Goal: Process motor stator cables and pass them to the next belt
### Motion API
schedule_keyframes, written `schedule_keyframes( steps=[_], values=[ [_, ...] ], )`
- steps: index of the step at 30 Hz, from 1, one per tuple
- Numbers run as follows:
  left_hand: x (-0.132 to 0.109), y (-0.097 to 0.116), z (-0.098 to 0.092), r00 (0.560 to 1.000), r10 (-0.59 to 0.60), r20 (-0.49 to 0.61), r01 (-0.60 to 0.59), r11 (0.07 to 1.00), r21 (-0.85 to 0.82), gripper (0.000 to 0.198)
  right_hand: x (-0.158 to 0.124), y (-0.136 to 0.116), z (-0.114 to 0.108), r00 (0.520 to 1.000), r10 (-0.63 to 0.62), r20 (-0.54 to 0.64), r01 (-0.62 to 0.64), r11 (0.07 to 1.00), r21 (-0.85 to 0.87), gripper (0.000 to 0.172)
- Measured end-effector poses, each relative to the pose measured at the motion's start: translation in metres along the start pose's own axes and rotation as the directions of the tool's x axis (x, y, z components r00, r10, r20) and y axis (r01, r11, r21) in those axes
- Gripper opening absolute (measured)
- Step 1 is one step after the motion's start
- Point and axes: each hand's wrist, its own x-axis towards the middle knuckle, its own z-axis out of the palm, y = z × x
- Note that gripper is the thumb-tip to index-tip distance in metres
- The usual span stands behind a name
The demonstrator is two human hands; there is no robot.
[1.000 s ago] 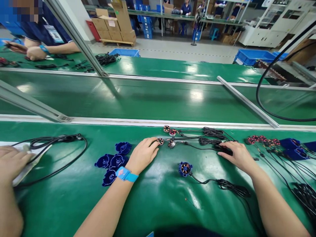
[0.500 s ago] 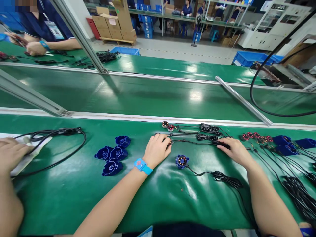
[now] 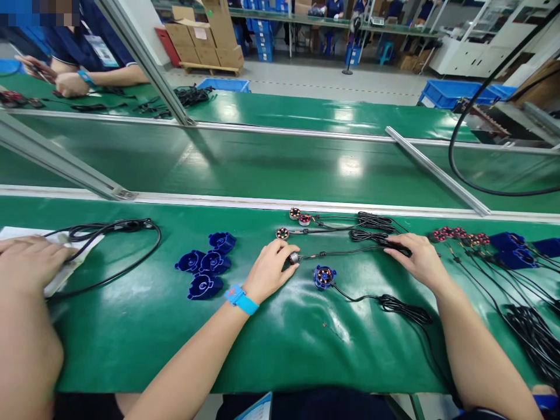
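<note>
My left hand (image 3: 272, 268), with a blue band at the wrist, pinches a small motor stator (image 3: 293, 258) just above the green mat. A black cable runs from it to my right hand (image 3: 415, 256), which is closed round the black cable bundle (image 3: 396, 248); its fingers partly hide the bundle. Behind my left hand lies another stator with copper windings (image 3: 282, 233), and past it are a copper one (image 3: 294, 213) and a red one (image 3: 304, 220), all with cables. Nearer me, a blue housing with a stator inside (image 3: 324, 277) lies with its coiled cable (image 3: 405, 309).
Several blue housings (image 3: 205, 286) stand left of my left hand. Another person's hand (image 3: 35, 256) rests on white paper by a looped black cable (image 3: 131, 280). At right are red stators (image 3: 446, 234), blue housings (image 3: 514, 258) and cables (image 3: 531, 341). A metal rail (image 3: 262, 202) crosses behind.
My left hand has drawn the stator slightly toward me and left, away from the copper-wound stator, which now shows. My right hand stays on the cable bundle. The view has tilted slightly.
</note>
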Motion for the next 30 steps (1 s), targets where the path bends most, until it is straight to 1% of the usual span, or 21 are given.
schedule_keyframes(
  steps=[3, 7, 9, 11, 12, 14, 16, 18, 20, 21, 23, 25, 27, 29, 30],
  values=[
    [-0.009, -0.001, -0.006, 1.000, -0.003, 0.018, 0.003, 1.000, -0.016, 0.026, 0.000, -0.001, 0.003, 1.000, 0.004, 0.011, -0.004, 1.000, 0.013, 0.034],
    [-0.021, 0.000, -0.013, 0.995, 0.048, 0.087, -0.041, 0.996, -0.080, 0.025, -0.002, 0.006, 0.008, 1.000, 0.012, 0.024, -0.013, 0.999, 0.033, 0.034],
    [-0.025, 0.001, -0.014, 0.990, 0.087, 0.110, -0.080, 0.994, -0.071, 0.024, -0.003, 0.010, 0.009, 1.000, 0.009, 0.025, -0.010, 1.000, 0.027, 0.034],
    [-0.026, 0.001, -0.015, 0.989, 0.118, 0.093, -0.121, 0.992, 0.035, 0.019, -0.003, 0.010, 0.011, 1.000, 0.001, 0.026, -0.001, 1.000, 0.023, 0.033],
    [-0.026, 0.000, -0.016, 0.989, 0.134, 0.067, -0.142, 0.982, 0.124, 0.015, -0.003, 0.010, 0.012, 1.000, -0.005, 0.023, 0.005, 1.000, 0.022, 0.033],
    [-0.024, -0.004, -0.016, 0.985, 0.171, -0.002, -0.161, 0.931, 0.327, 0.013, -0.002, 0.007, 0.016, 1.000, -0.019, 0.001, 0.019, 1.000, 0.013, 0.032],
    [-0.021, -0.008, -0.018, 0.979, 0.195, -0.057, -0.145, 0.868, 0.475, 0.014, 0.001, 0.003, 0.021, 0.999, -0.038, -0.029, 0.037, 0.999, -0.016, 0.030],
    [-0.019, -0.011, -0.020, 0.979, 0.185, -0.084, -0.114, 0.843, 0.526, 0.018, 0.004, -0.002, 0.022, 0.997, -0.069, -0.035, 0.067, 0.996, -0.058, 0.029],
    [-0.020, -0.010, -0.021, 0.979, 0.164, -0.124, -0.086, 0.875, 0.477, 0.025, 0.007, -0.008, 0.016, 0.995, -0.094, -0.024, 0.092, 0.993, -0.074, 0.031],
    [-0.020, -0.007, -0.020, 0.977, 0.154, -0.148, -0.081, 0.909, 0.410, 0.029, 0.008, -0.013, 0.011, 0.995, -0.097, -0.019, 0.096, 0.993, -0.063, 0.033],
    [-0.021, 0.004, -0.018, 0.975, 0.141, -0.172, -0.102, 0.971, 0.217, 0.039, 0.008, -0.024, -0.006, 0.997, -0.083, -0.006, 0.083, 0.996, -0.017, 0.034],
    [-0.019, 0.017, -0.013, 0.980, 0.152, -0.132, -0.152, 0.988, 0.013, 0.051, 0.006, -0.039, -0.023, 0.997, -0.067, 0.037, 0.066, 0.997, 0.030, 0.033],
    [-0.014, 0.031, -0.006, 0.981, 0.184, -0.055, -0.190, 0.972, -0.138, 0.063, -0.001, -0.052, -0.035, 0.990, -0.078, 0.116, 0.070, 0.995, 0.071, 0.031],
    [-0.008, 0.041, 0.001, 0.978, 0.210, 0.015, -0.200, 0.950, -0.238, 0.072, -0.011, -0.063, -0.039, 0.969, -0.115, 0.218, 0.090, 0.989, 0.121, 0.031],
    [-0.005, 0.044, 0.005, 0.976, 0.215, 0.033, -0.198, 0.942, -0.269, 0.073, -0.016, -0.066, -0.038, 0.955, -0.132, 0.267, 0.098, 0.985, 0.139, 0.031]
  ],
)
